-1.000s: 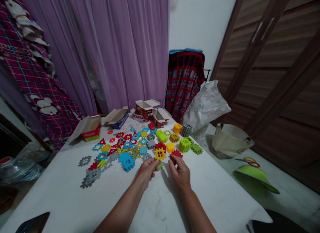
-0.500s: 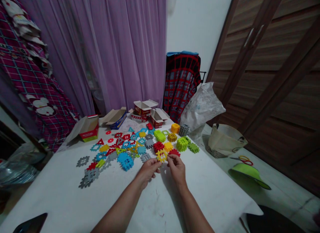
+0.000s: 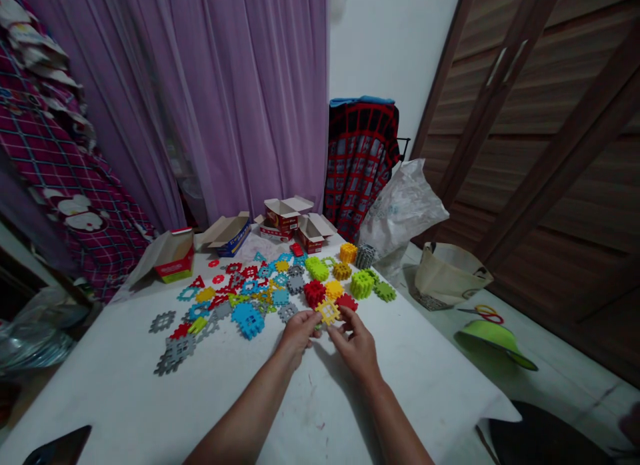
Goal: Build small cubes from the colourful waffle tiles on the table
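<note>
A yellow notched plastic piece (image 3: 328,312) with square openings is held up between my two hands over the white table (image 3: 280,398). My left hand (image 3: 299,332) pinches its left edge, and a bit of green shows at those fingertips. On the other side my right hand (image 3: 354,342) has its thumb and fingers at the piece's right and lower edge. Just behind it sit a red stack (image 3: 315,293), a yellow stack (image 3: 335,290) and red pieces (image 3: 347,302). Flat blue pieces (image 3: 248,320) lie left of my left hand.
Mixed loose pieces (image 3: 235,288) spread to the left, with green stacks (image 3: 361,284) at the right. Open boxes (image 3: 283,215) line the back edge. A dark phone-like object (image 3: 60,446) lies front left. A bag (image 3: 447,275) and scissors (image 3: 487,313) are beyond the right edge.
The yellow piece has shifted slightly right and tilted. The fingers of my right hand have spread a little, its thumb now lower on the piece. The view has moved slightly.
</note>
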### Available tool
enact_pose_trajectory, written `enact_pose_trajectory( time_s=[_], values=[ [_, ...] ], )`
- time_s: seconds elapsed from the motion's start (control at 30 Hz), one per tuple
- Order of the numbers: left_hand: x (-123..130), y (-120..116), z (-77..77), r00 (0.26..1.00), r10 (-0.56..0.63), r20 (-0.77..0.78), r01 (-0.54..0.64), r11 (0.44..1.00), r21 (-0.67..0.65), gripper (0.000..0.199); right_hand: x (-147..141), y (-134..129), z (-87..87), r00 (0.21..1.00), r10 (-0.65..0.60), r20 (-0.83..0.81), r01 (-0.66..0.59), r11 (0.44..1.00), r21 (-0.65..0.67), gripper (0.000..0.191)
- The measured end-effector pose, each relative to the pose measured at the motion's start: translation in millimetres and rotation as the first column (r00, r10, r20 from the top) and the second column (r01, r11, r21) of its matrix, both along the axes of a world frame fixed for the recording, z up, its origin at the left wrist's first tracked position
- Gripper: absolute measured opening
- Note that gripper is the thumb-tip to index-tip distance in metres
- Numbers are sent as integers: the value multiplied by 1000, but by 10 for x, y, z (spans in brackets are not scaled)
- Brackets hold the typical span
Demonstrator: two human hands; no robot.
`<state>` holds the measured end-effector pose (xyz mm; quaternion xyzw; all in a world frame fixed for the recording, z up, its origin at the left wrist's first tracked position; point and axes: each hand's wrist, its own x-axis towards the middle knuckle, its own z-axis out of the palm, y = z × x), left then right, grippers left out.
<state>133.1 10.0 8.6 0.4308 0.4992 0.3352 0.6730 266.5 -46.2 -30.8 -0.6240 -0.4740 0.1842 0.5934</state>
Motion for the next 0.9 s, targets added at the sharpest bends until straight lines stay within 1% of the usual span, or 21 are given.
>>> enact_pose_trajectory(
  time_s=[0.07,0.17,0.23,0.3,0.37,0.43,0.47,0.53,0.57,0.67,0.83,0.9],
  values=[
    [19,-7,9,1000,-14,4,14,1000,1,51,-18,-8,-26,993,-51,105,53,998,-24,53],
    [45,-19,28,997,-76,3,76,997,23,52,-10,-1,-62,983,-76,169,85,995,-48,48],
    [48,-28,32,993,-115,-20,116,993,24,51,74,-7,-75,978,-93,186,105,993,-58,49],
    [23,-40,20,990,-125,-61,126,992,20,50,249,-33,-78,966,-165,200,185,979,-88,52],
    [-38,-56,-12,988,-120,-99,124,992,34,50,495,-73,-73,933,-272,238,314,935,-163,56],
    [-129,-73,-56,986,-120,-120,128,990,59,50,750,-108,-68,885,-334,323,426,862,-275,53],
    [-180,-81,-78,985,-118,-127,128,989,69,50,858,-118,-67,869,-328,371,452,832,-321,51],
    [-281,-91,-116,985,-105,-138,117,990,79,49,1003,-113,-69,850,-269,452,454,811,-370,44],
    [-326,-94,-130,985,-97,-142,109,991,82,49,1039,-100,-71,842,-235,485,447,809,-383,42],
    [-434,-93,-152,986,-74,-151,86,993,76,47,1049,-40,-81,811,-158,564,435,808,-399,40],
    [-549,-89,-176,985,-75,-153,87,993,74,45,1018,13,-85,723,-86,685,450,812,-373,37],
    [-592,-91,-194,985,-82,-151,93,993,66,45,1023,12,-74,706,-56,706,451,804,-387,35]
  ],
)
